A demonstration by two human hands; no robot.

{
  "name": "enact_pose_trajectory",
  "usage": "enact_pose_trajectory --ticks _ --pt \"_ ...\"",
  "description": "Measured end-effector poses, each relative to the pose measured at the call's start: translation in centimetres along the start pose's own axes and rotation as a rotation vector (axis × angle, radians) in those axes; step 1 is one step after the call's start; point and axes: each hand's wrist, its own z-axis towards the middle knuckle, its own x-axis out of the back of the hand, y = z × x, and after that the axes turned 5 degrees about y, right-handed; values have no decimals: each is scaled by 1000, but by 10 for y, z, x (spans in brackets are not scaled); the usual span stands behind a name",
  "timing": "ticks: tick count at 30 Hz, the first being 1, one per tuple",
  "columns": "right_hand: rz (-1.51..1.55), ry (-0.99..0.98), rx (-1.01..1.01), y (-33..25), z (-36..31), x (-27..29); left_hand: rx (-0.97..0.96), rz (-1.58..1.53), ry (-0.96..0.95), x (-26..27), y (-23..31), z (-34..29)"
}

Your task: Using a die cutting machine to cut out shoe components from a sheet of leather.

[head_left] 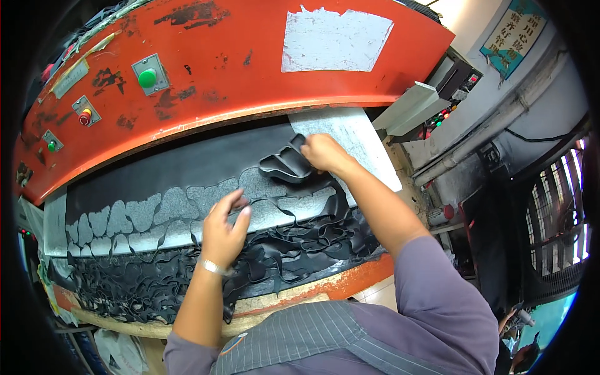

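Observation:
My right hand (325, 154) grips a black cutting die (285, 164) with raised walls and dividers by its upper right end. The die rests on or just above a black leather-like sheet (181, 156) spread over a pale grey cutting board (350, 132); the contact is hidden. Rounded gaps along the sheet's near edge let the board show through, with thin black strips left between them. Over that cut edge hovers my left hand (224, 230), fingers and thumb apart, nothing in it.
Tangled black offcuts (150, 275) heap along the board's near side. An orange press beam (231, 56) with green buttons and a red knob spans the far side. To the right stand a control box (447, 84) and a wall pipe (487, 134).

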Motion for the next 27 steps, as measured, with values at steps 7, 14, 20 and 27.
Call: enact_pose_trajectory --ticks 7,14,20,27 --pt "160 292 -42 43 -33 -39 132 229 -122 -83 -37 27" --pt "115 326 360 81 -57 -16 -33 381 -107 -89 -42 17" --pt "-348 176 577 33 -40 -13 -49 392 -61 -87 -39 21" --pt "-142 158 667 32 -44 -26 110 -6 -20 -76 -38 7"
